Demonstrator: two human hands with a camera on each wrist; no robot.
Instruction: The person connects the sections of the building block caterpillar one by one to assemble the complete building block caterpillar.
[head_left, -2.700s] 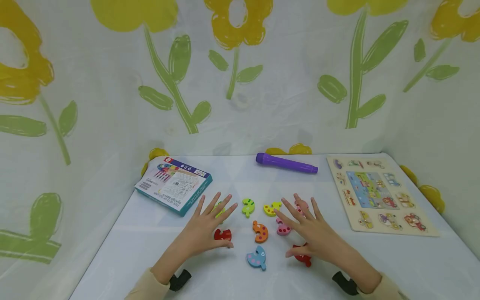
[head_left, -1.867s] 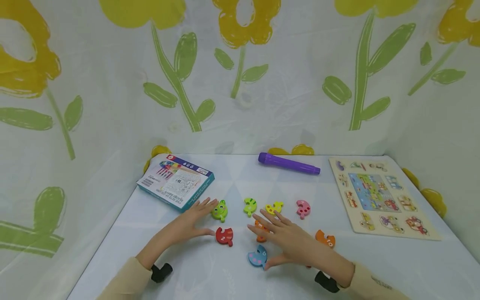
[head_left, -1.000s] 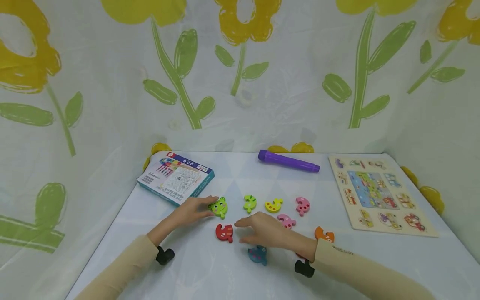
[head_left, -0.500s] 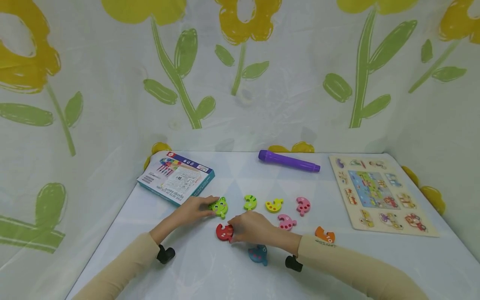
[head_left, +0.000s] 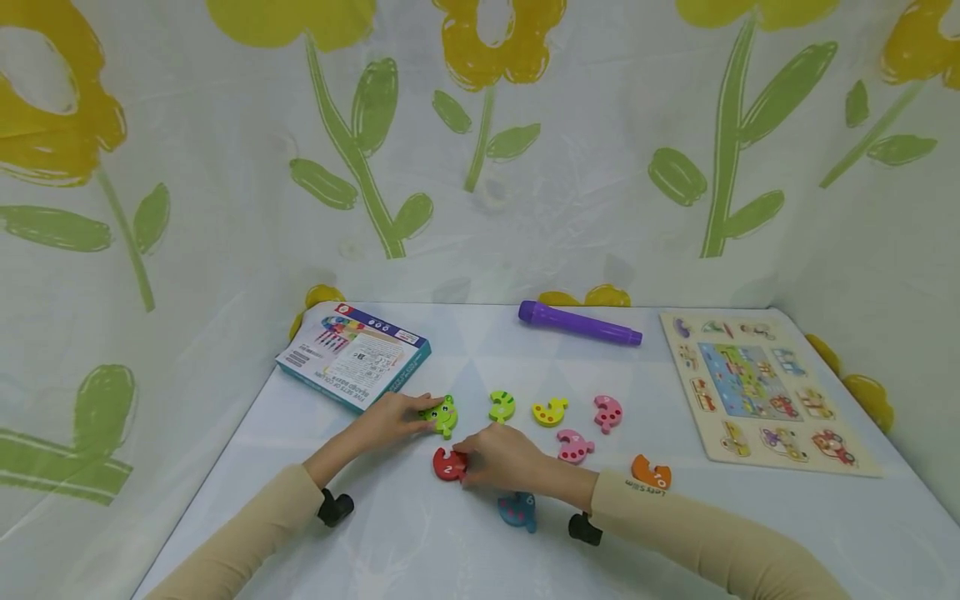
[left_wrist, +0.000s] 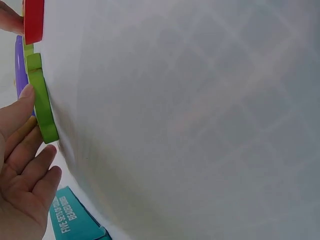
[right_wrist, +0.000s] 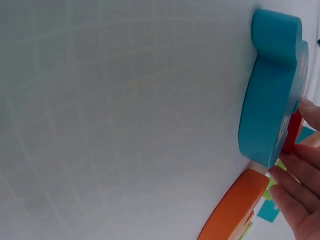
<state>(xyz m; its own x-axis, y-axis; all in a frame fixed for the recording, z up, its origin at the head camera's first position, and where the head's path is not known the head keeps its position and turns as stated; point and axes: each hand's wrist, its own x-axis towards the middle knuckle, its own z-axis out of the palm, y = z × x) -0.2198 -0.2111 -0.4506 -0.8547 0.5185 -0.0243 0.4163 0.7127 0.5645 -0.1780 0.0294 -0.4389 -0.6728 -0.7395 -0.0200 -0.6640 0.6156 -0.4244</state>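
My left hand (head_left: 384, 421) pinches the green frog-face puzzle piece (head_left: 444, 416) by its left side, just in front of the box. The left wrist view shows the thumb on the edge of this green piece (left_wrist: 43, 107). Reaching across the middle, my right hand (head_left: 501, 457) pinches the red puzzle piece (head_left: 447, 467) marked 2 between thumb and fingers. That red piece (right_wrist: 291, 134) is partly hidden behind the blue piece (right_wrist: 270, 95) in the right wrist view. The blue piece (head_left: 517, 510) lies on the table below the right hand.
Farther back lie a green striped piece (head_left: 502, 407), a yellow piece (head_left: 550, 412) and two pink pieces (head_left: 608, 413). An orange piece (head_left: 651, 472) is near the right sleeve. Around them are a flat box (head_left: 352, 354), a purple microphone-like stick (head_left: 580, 323) and a wooden puzzle board (head_left: 765, 392).
Both hands were spread over the pieces. The left took hold of the green frog piece; the right swung left to the red piece and pinched it. Little has moved in the last half second.
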